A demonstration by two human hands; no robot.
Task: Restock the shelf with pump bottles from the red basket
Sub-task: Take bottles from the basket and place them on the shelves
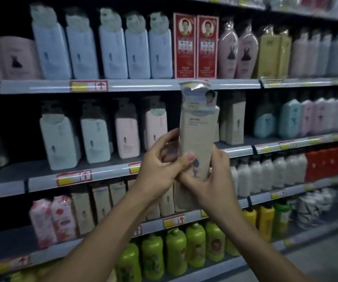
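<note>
I hold a tall cream pump bottle (197, 131) upright in front of the shelves, its pump top wrapped in clear plastic. My left hand (160, 169) grips its lower left side, thumb across the front. On the lower right side my right hand (210, 180) curls round the bottle's base. The bottle hangs level with the middle shelf (42, 180), before a gap between pink bottles (156, 131) and beige boxes (233, 123). The red basket is out of view.
Shelves full of bottles fill the view: pale blue ones (113, 49) and red boxes (196, 45) on the top row, white and pink in the middle, green bottles (174, 251) at the bottom. A grey floor strip (316, 261) shows at the lower right.
</note>
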